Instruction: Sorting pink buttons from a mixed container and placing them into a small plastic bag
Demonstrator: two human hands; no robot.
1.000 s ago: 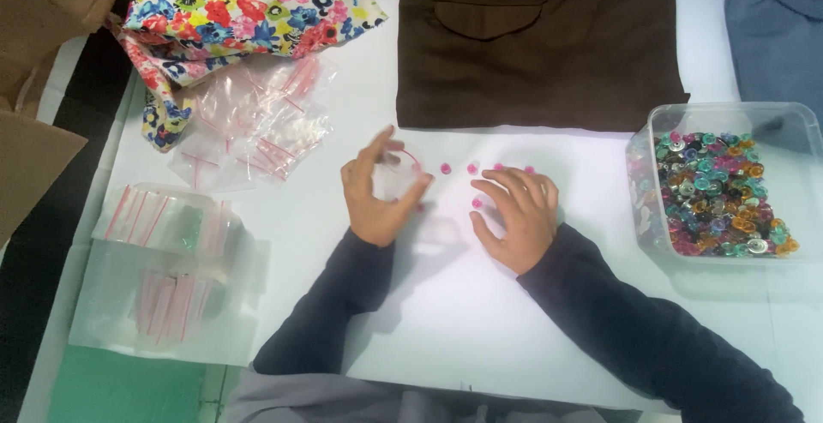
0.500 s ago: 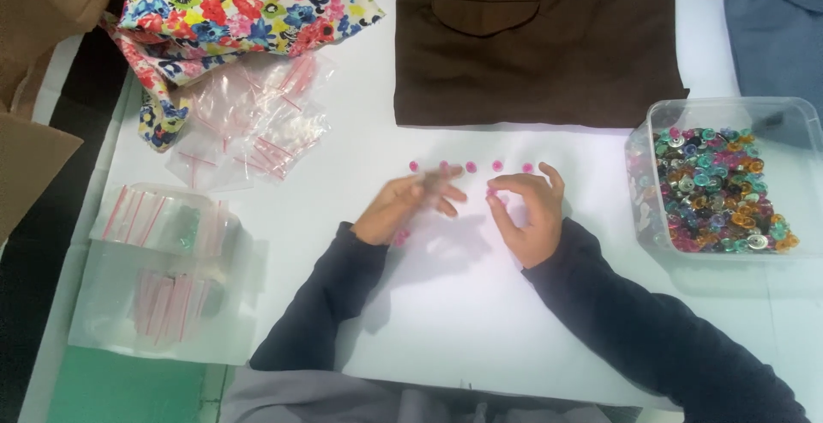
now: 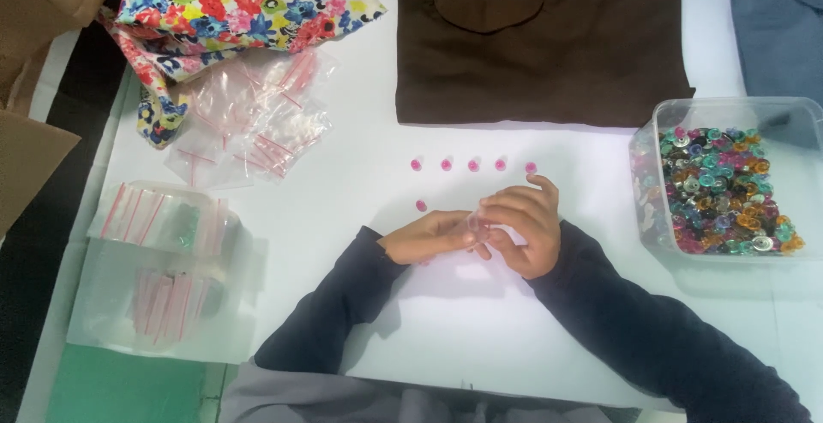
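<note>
Where hands (image 3: 480, 234) meet, round pink beads (image 3: 472, 166)

I read this as a small garment or craft workroom — a sorting and packing bench rather than a home table. I am looking down on a white table (image 3: 343, 174) laid with folded clothing: a brown garment (image 3: 549, 46) with a pocket flap, a blue one (image 3: 784, 20) at the corner and a flowered fabric piece (image 3: 231, 3). A clear plastic tub (image 3: 643, 183) holds a heap of small coloured buttons or fasteners, loose little zip bags (image 3: 249, 123) lie in a pile, and more bags sit stacked in clear containers (image 3: 163, 277) — stock kept in bulk. Brown cardboard (image 3: 34, 157) stands at the table's edge.
</note>
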